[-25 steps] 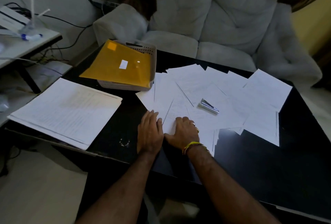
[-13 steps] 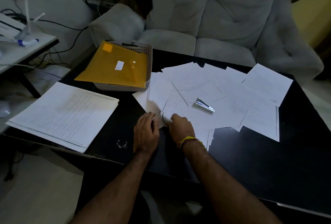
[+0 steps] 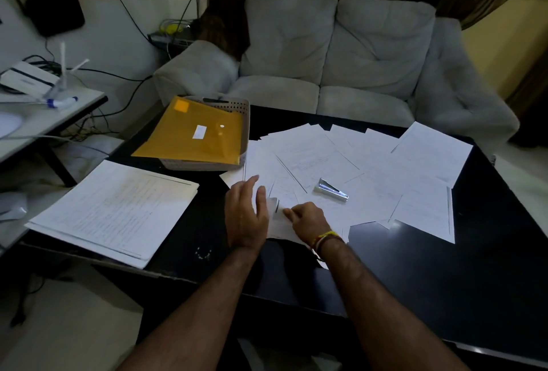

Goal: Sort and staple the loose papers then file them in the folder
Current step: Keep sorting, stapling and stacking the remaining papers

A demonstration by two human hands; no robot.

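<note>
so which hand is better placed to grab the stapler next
Probably the right. The stapler lies on the loose papers just beyond the right hand, on that side. The left hand is farther and would cross over. The right hand seems to pinch a sheet, so it must let go first.

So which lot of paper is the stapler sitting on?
The scattered loose sheets in the middle of the black table carry the stapler. The neat stack at the left has nothing on it.

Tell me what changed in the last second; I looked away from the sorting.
The right hand went from flat to curled, pinching up the near edge of a sheet. The left hand lifted its fingers, open beside it. The stapler, yellow folder and side stack stayed put.
</note>
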